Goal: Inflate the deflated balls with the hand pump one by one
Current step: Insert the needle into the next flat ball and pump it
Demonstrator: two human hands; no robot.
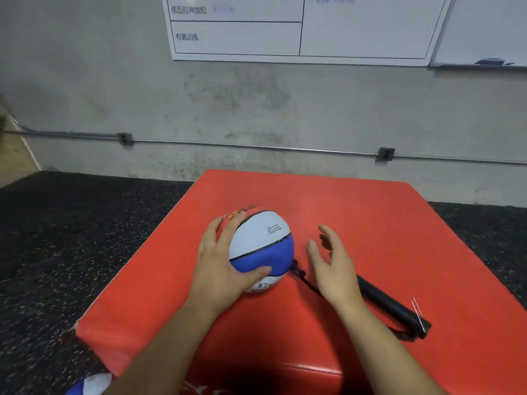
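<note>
Lying at far left, beyond the red padded box (pixel 356 223): a second blue-and-white ball (pixel 91 384), limp-looking. Cupping the blue, white and orange panelled ball (pixel 261 243) with the left hand (pixel 219 263), fingers spread over its left side, thumb curled under the blue panel. Hovering just right of it, the right hand (pixel 332 263), fingers released, grasping nothing. Trailing beneath those fingers, the black hand pump (pixel 390 305) on its hose. Likely risk: needle pulling out or bending if the ball rolls.
</note>
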